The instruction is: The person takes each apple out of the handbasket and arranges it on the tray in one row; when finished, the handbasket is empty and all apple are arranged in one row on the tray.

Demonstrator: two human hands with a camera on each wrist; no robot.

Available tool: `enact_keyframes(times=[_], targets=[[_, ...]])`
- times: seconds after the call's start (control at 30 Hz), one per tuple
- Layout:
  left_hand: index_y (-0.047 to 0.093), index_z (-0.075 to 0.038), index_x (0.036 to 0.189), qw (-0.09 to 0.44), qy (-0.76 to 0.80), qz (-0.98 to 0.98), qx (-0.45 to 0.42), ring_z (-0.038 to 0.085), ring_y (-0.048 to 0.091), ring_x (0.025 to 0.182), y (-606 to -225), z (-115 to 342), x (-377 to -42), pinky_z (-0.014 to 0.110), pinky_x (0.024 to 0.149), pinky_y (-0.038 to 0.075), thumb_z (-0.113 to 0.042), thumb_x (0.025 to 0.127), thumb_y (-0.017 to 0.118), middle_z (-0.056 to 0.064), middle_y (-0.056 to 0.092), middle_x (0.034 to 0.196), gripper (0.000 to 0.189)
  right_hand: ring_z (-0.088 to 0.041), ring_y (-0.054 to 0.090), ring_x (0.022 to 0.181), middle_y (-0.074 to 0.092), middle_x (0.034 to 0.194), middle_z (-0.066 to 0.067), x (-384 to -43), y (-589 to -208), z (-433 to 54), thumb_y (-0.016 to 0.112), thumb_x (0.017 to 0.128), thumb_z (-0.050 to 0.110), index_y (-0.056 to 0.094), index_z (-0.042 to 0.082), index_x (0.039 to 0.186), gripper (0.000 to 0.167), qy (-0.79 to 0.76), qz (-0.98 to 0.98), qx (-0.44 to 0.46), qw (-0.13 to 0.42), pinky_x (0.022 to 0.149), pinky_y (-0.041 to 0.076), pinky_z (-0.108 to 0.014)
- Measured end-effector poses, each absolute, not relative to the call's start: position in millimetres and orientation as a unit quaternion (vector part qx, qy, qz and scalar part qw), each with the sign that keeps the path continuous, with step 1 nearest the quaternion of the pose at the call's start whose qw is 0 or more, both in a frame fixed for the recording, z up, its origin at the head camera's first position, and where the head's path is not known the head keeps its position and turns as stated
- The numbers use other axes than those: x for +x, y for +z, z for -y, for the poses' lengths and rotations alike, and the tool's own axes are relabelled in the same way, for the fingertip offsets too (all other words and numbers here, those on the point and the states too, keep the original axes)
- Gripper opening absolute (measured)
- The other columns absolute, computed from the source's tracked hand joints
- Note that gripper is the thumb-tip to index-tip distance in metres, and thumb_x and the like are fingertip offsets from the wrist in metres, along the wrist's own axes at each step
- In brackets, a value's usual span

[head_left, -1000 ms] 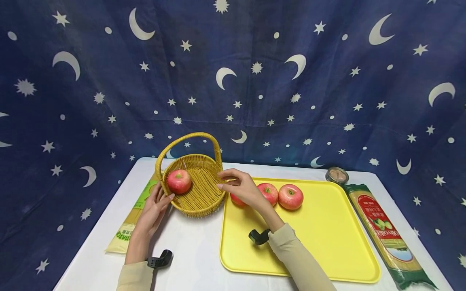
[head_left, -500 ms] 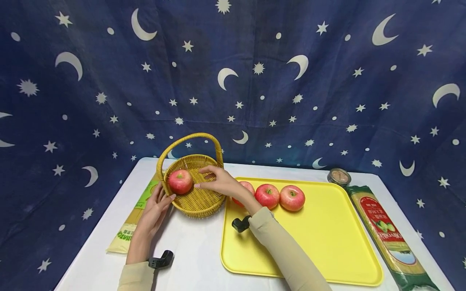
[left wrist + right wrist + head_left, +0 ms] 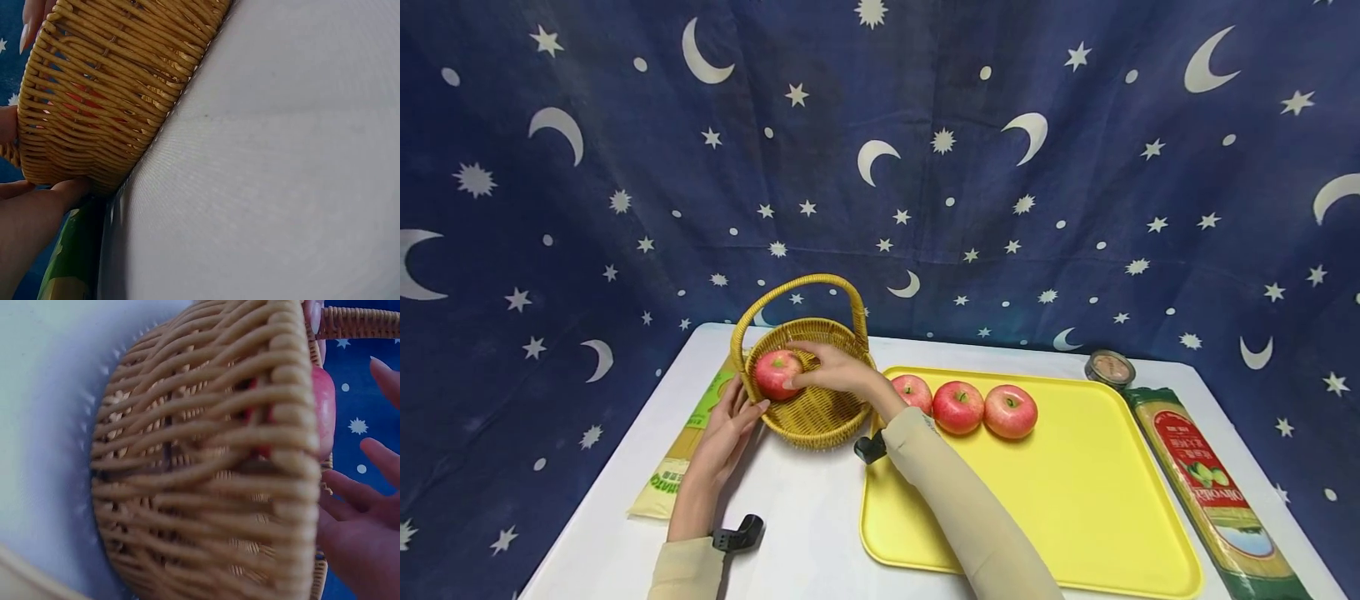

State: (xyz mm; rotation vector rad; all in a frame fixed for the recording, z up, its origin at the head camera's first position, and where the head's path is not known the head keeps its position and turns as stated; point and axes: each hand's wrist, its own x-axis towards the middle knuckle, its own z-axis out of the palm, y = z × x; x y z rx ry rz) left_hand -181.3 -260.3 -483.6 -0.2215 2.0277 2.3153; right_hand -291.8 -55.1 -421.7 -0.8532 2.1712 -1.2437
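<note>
A yellow wicker basket (image 3: 820, 421) with an arched handle stands at the left of the white table, one red apple (image 3: 775, 373) inside at its left. My left hand (image 3: 727, 433) holds the basket's left rim, thumb at the edge and fingers along the woven outside, as the left wrist view shows at the basket wall (image 3: 119, 94). My right hand (image 3: 835, 371) reaches over the right rim into the basket, its fingers spread around the apple. In the right wrist view, these fingers (image 3: 381, 456) are parted beside the apple (image 3: 324, 412).
A yellow tray (image 3: 1060, 500) right of the basket bears three apples in a row, including a middle apple (image 3: 958, 407). Beyond it lie a spaghetti pack (image 3: 1217, 492) and a small round container (image 3: 1110, 367). A green-yellow pack (image 3: 681, 458) lies under my left arm. A starry curtain (image 3: 880, 167) hangs behind.
My right hand has moved left from the basket's right rim into the basket, up to the apple there. The left hand stays on the rim; the view has shifted slightly.
</note>
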Motion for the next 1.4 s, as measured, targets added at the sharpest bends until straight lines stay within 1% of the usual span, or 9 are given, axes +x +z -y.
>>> enact_keyframes(times=[0.17,0.3,0.4,0.63,0.77,0.97,1.17,1.27,1.4], targets=[[-0.002,-0.022,0.167,0.026,0.754,-0.653,-0.069,0.019,0.009,0.160,-484,261,-181,0.041,0.128,0.018,-0.007,0.104,0.055,0.000,0.003,0.175,0.087,-0.023,0.040,0.148,0.038,0.165,-0.004,-292,-423,65,0.081,0.086,0.033,0.034,0.026,0.162,0.090,-0.451,-0.792,-0.306,0.275,0.122,0.036,-0.046],[-0.002,-0.021,0.167,0.026,0.756,-0.651,-0.068,0.020,0.010,0.160,-486,262,-180,0.042,0.128,0.017,-0.008,0.103,0.057,0.001,0.004,0.175,0.088,-0.023,0.043,0.145,0.038,0.165,-0.005,-291,-426,73,0.083,0.084,0.030,0.028,0.027,0.164,0.097,-0.448,-0.793,-0.309,0.273,0.121,0.037,-0.043],[-0.002,-0.021,0.167,0.025,0.756,-0.650,-0.069,0.020,0.011,0.160,-485,262,-180,0.042,0.128,0.019,-0.009,0.102,0.059,0.001,0.004,0.174,0.090,-0.023,0.047,0.141,0.041,0.162,-0.006,-291,-428,77,0.085,0.082,0.026,0.029,0.025,0.164,0.099,-0.448,-0.797,-0.310,0.259,0.120,0.039,-0.041],[-0.001,-0.021,0.167,0.025,0.760,-0.645,-0.068,0.020,0.010,0.160,-486,259,-183,0.042,0.129,0.018,-0.008,0.102,0.059,0.002,0.004,0.174,0.090,-0.023,0.052,0.132,0.046,0.156,-0.011,-288,-431,81,0.088,0.077,0.016,0.040,0.011,0.158,0.094,-0.413,-0.822,-0.322,0.225,0.112,0.045,-0.034],[0.000,-0.020,0.167,0.022,0.760,-0.647,-0.063,0.020,0.010,0.160,-486,260,-182,0.044,0.129,0.018,-0.007,0.102,0.059,0.002,0.005,0.174,0.089,-0.020,0.053,0.128,0.049,0.152,-0.011,-284,-431,80,0.088,0.075,0.015,0.045,0.008,0.155,0.091,-0.391,-0.830,-0.326,0.228,0.107,0.047,-0.029],[0.000,-0.019,0.167,0.019,0.758,-0.649,-0.060,0.020,0.010,0.160,-487,260,-182,0.043,0.129,0.018,-0.007,0.102,0.058,0.003,0.005,0.174,0.088,-0.019,0.053,0.123,0.051,0.147,-0.009,-277,-432,73,0.088,0.075,0.017,0.049,0.012,0.153,0.088,-0.370,-0.826,-0.339,0.256,0.101,0.049,-0.029],[0.000,-0.020,0.167,0.021,0.760,-0.646,-0.068,0.020,0.009,0.160,-488,261,-182,0.042,0.129,0.017,-0.006,0.102,0.057,0.003,0.004,0.175,0.088,-0.021,0.052,0.130,0.049,0.154,-0.007,-274,-437,63,0.085,0.076,0.009,0.042,0.019,0.158,0.092,-0.377,-0.814,-0.346,0.276,0.109,0.046,-0.036],[-0.001,-0.020,0.167,0.024,0.761,-0.645,-0.069,0.020,0.009,0.160,-487,261,-182,0.042,0.128,0.017,-0.006,0.102,0.057,0.003,0.004,0.175,0.088,-0.022,0.053,0.131,0.050,0.153,-0.007,-273,-439,60,0.084,0.077,0.005,0.043,0.021,0.157,0.091,-0.384,-0.814,-0.342,0.271,0.110,0.046,-0.038],[-0.001,-0.020,0.167,0.022,0.758,-0.648,-0.070,0.022,0.010,0.160,-485,262,-182,0.043,0.128,0.018,-0.007,0.102,0.058,0.003,0.003,0.175,0.089,-0.022,0.055,0.128,0.055,0.150,-0.006,-271,-439,57,0.086,0.077,0.006,0.047,0.020,0.155,0.088,-0.381,-0.822,-0.342,0.249,0.108,0.048,-0.038]])
